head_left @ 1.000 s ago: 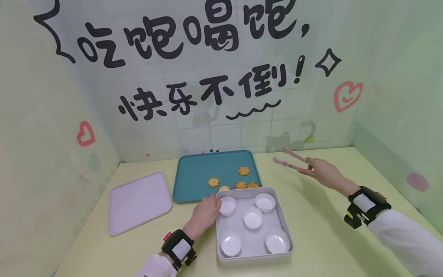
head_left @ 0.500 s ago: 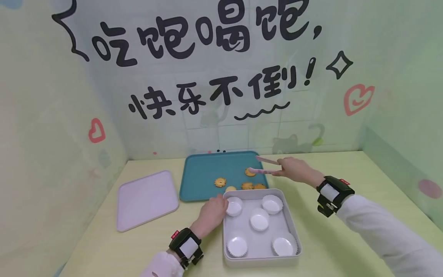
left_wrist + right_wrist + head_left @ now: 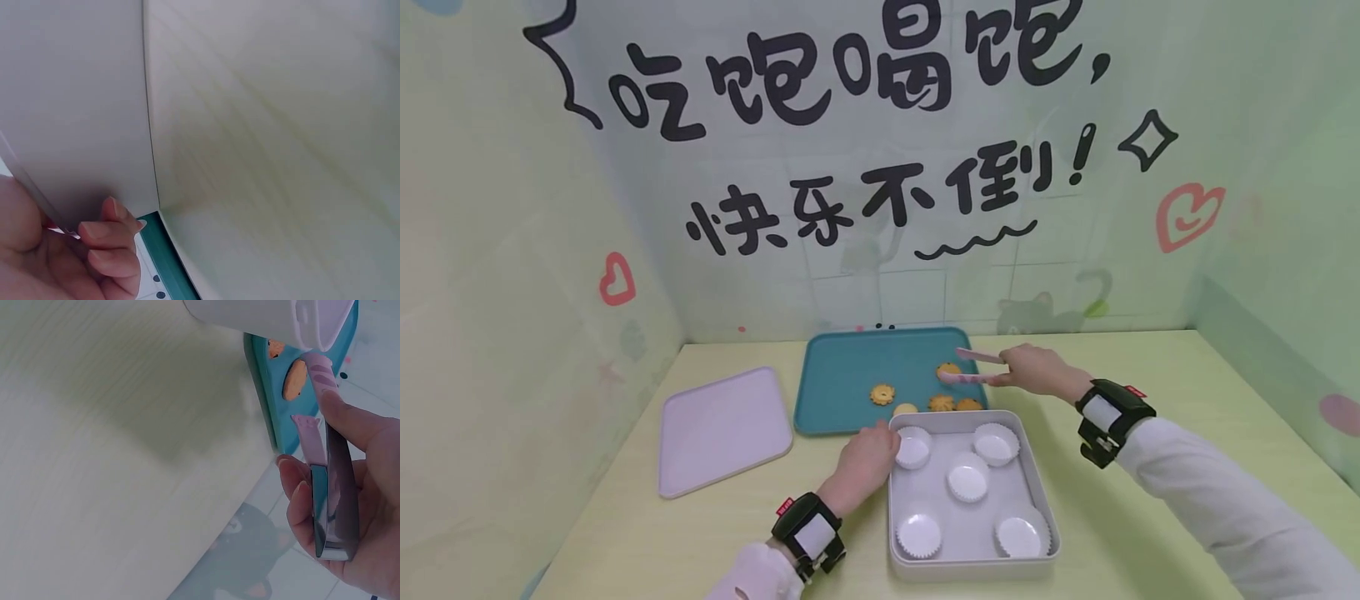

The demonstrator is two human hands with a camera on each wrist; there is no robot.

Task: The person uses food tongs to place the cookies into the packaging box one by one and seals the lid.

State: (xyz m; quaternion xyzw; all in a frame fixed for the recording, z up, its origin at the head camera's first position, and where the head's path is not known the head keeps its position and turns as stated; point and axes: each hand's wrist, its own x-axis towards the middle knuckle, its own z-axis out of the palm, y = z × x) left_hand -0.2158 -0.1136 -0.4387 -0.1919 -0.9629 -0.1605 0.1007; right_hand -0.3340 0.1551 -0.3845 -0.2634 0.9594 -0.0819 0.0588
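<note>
My left hand (image 3: 865,462) grips the far-left rim of a white square box (image 3: 958,533). In the left wrist view, the thumb and curled fingers (image 3: 112,234) lie on either side of its wall. Several white fluted baking cups (image 3: 967,481) stand inside the box. Pink-tipped metal tongs (image 3: 337,500) are held in my right hand (image 3: 1037,369), their arms spread apart. The tips hover at a round cookie (image 3: 948,367) on the teal tray (image 3: 850,358); whether they touch it I cannot tell.
Other cookies lie on the teal tray: a flower-shaped one (image 3: 882,394) and several near the front edge, partly hidden by the box. A lilac tray (image 3: 726,433) lies at the left on the pale table (image 3: 1112,500). A printed wall (image 3: 745,292) closes the back.
My right hand has moved left with the tongs, from beside the teal tray to over its right-hand cookie. The left hand keeps its grip on the box. The head view has shifted slightly.
</note>
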